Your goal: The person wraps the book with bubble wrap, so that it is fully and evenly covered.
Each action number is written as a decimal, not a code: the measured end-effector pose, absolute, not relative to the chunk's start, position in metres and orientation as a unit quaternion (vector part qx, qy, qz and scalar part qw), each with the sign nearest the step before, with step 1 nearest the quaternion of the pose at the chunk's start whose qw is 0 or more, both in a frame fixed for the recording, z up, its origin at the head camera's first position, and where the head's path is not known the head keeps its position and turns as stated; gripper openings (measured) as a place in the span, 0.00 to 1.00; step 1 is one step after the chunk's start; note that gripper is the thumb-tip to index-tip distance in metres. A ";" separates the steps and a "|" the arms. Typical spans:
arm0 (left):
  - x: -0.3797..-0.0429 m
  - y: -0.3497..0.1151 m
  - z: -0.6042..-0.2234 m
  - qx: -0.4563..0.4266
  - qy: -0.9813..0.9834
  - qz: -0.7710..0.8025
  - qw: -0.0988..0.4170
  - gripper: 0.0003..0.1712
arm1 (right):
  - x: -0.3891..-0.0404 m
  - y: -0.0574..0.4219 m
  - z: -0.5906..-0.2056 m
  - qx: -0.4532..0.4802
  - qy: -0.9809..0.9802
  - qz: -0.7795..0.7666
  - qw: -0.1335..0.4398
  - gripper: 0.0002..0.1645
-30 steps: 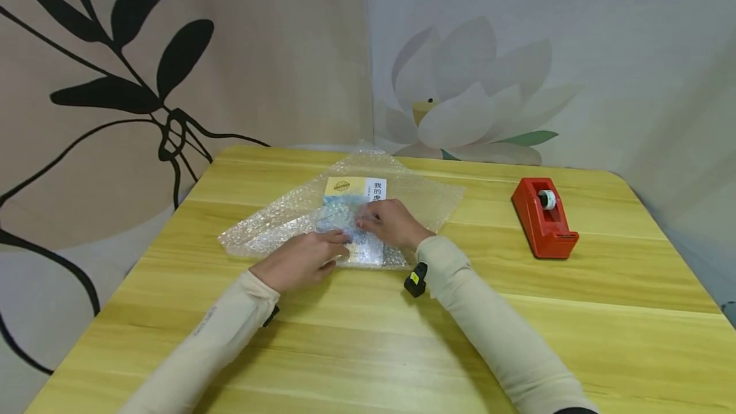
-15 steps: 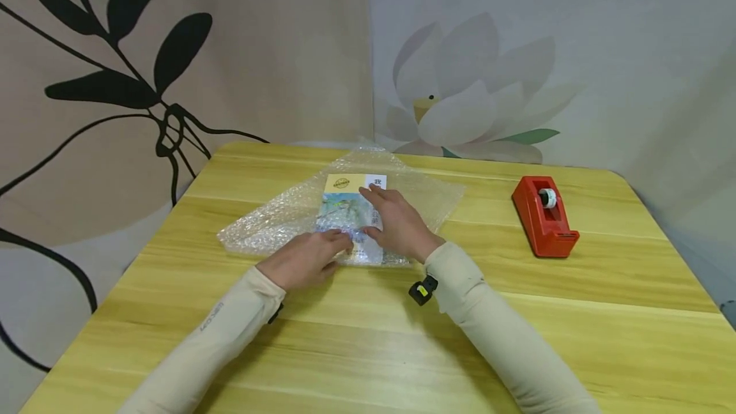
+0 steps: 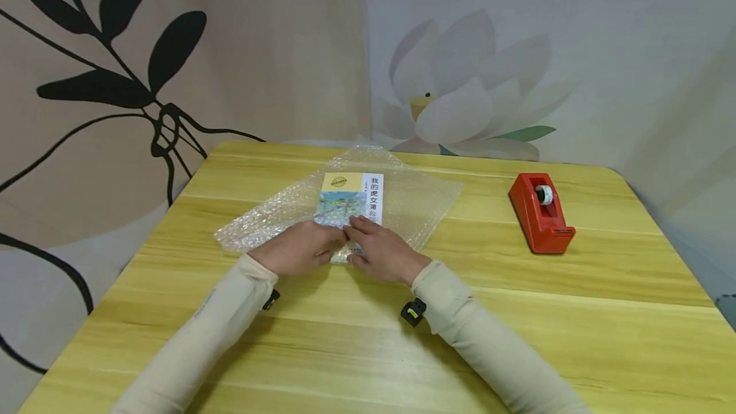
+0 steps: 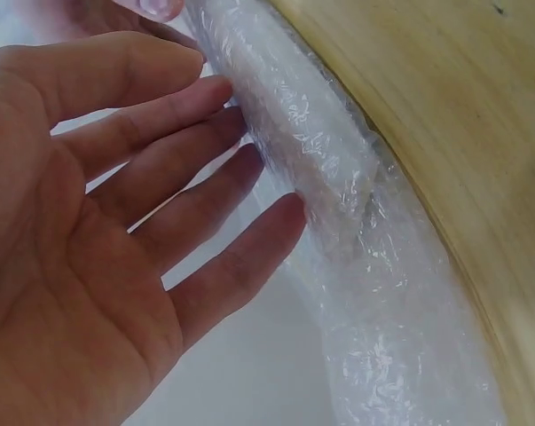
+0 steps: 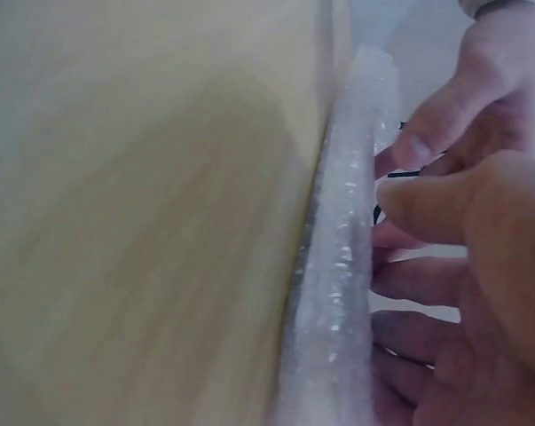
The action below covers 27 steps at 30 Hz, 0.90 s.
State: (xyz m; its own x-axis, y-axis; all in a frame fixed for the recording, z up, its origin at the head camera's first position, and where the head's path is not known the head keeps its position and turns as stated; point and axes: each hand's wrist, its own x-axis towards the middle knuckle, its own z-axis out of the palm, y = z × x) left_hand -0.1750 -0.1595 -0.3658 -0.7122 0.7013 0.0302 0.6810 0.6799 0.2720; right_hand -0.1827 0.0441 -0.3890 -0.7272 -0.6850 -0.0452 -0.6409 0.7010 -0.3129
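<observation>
A book [image 3: 344,203] with a yellow, blue and white cover lies on a sheet of clear bubble wrap [image 3: 422,203], whose near flap is folded over the book's lower part. My left hand [image 3: 296,249] rests on that flap from the left. In the left wrist view its fingers [image 4: 236,257] are nearly straight, with their tips on the wrap. From the right, my right hand [image 3: 386,252] touches the same fold with extended fingers, close to the left fingertips. The right wrist view has its thumb [image 5: 427,204] beside the wrap's edge. Both hands hide the book's lower end.
To the right on the wooden table [image 3: 356,350] stands a red tape dispenser [image 3: 542,214] with a small roll in it. A printed curtain [image 3: 287,50] hangs behind the table's far edge.
My right hand lifted its pinch from the wrap over the book, spread its fingers, then moved down toward the near edge beside the left hand. More of the cover shows. The left hand stayed nearly in place.
</observation>
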 end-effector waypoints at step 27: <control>-0.248 -0.171 -0.358 0.173 0.871 0.440 0.135 0.20 | -0.186 0.039 -0.395 -0.355 0.930 -0.077 0.052 0.34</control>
